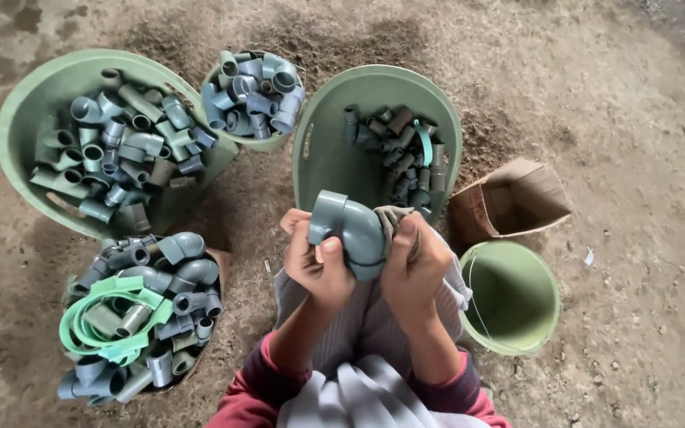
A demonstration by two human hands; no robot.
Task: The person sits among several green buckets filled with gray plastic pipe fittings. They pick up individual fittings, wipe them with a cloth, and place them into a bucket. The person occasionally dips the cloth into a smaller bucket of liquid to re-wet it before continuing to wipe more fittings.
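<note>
Wiping goes best with the left hand (pixel 319 265) gripping the elbow (pixel 350 230) firmly at frame centre (fingers closed round it) while the right hand (pixel 414 265), fingers pinching the cloth (pixel 394 222), rubs every curve

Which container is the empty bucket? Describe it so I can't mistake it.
Start from the right hand gripping the grey elbow fitting. Just right of that forearm stands a round green bucket, below the torn cardboard box. Unlike the other green containers, it holds no fittings.
</note>
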